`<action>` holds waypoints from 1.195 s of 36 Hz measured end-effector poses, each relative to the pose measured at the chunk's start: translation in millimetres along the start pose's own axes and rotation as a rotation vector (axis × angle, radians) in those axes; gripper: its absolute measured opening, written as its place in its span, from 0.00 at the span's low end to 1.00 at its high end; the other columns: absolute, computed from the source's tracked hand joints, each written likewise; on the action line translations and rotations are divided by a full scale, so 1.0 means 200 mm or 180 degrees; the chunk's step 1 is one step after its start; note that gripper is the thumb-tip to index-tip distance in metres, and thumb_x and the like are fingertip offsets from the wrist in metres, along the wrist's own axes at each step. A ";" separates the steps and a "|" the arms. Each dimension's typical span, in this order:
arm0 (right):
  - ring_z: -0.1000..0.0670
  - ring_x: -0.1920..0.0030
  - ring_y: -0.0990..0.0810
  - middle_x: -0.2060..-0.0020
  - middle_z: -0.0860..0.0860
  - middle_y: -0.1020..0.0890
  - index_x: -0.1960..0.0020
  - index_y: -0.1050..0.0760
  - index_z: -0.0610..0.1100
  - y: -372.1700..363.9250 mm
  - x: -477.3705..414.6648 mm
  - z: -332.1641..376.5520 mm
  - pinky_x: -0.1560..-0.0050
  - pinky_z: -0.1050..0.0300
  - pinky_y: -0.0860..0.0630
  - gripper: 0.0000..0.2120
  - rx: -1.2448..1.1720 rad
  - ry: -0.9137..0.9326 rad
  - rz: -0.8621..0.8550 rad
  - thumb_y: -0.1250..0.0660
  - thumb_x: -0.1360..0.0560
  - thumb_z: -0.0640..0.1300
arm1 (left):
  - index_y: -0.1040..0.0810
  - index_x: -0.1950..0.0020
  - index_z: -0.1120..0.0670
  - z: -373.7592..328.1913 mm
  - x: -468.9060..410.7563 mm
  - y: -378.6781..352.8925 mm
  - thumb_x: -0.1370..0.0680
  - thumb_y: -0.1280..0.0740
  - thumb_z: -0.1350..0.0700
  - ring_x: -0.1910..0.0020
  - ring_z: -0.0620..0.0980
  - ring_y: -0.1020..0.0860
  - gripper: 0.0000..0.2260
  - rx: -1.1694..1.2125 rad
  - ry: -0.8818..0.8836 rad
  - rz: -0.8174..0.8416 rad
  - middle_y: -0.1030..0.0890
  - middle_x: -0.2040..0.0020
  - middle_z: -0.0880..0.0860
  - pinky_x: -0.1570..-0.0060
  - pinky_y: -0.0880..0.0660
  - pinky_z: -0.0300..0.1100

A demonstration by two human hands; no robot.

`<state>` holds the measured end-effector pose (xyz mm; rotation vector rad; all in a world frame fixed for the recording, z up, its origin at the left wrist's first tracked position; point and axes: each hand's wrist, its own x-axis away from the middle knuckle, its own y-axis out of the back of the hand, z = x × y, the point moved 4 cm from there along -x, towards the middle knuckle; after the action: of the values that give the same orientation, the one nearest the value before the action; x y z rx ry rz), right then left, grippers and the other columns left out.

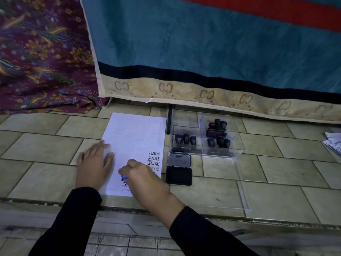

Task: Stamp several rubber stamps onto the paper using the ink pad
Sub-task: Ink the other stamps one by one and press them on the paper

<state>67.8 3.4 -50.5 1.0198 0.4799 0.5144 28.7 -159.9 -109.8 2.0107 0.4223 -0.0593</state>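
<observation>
The right hand closes its fingers around a small stamp, pressing it onto the paper; only a blue bit shows at the fingertips. It looks light and rigid, best pinched by its knob. The left hand, fingers spread flat, pins the thin, slippery sheet just beside. Beyond the right knuckles sit the open ink pad, then the clear box of stamps.

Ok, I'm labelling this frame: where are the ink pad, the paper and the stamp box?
ink pad (178, 175): head view, black pad surface.
paper (136, 133): head view, blank upper area.
stamp box (238, 151): head view, front right wall.
</observation>
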 end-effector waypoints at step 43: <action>0.49 0.57 0.22 0.53 0.45 0.20 0.49 0.25 0.41 0.63 0.05 -1.00 0.60 0.60 0.26 0.08 -0.0374 -0.2017 -0.1204 0.31 0.28 0.38 | 0.26 0.35 0.53 -0.04 0.01 0.03 0.25 0.46 0.45 0.31 0.55 0.31 0.23 -0.0307 -0.0062 0.0119 0.27 0.30 0.52 0.30 0.41 0.56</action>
<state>-66.1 196.6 -28.6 0.8926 0.0659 -0.1263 30.7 -155.5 -101.9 1.9209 0.3682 -0.0348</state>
